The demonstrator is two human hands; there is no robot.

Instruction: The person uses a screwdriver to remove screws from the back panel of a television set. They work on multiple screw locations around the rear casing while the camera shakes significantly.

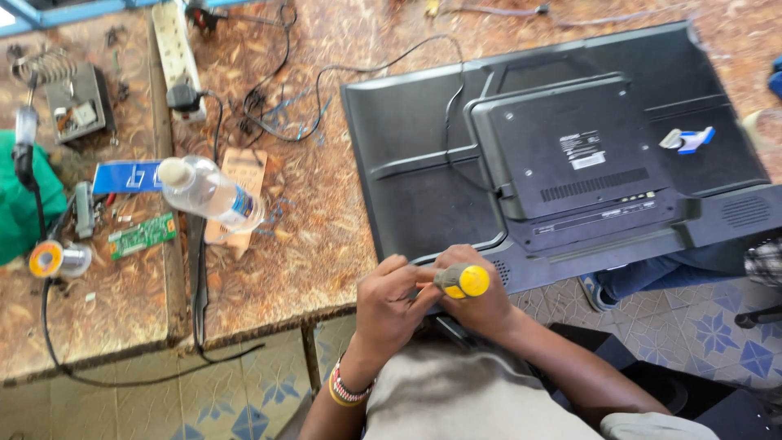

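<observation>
The right hand (481,305) is closed around a screwdriver (463,281) with a yellow-and-grey handle, at the near left corner of a black television (423,163) lying face down on the table (309,204). The left hand (391,305) pinches the tool just beside it, fingers curled. A clear plastic bottle (208,191) lies well left.

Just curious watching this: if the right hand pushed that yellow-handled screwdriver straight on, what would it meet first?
Probably the television's black back cover; the right hand aims the screwdriver at its near edge, though the tip is hidden.
</observation>
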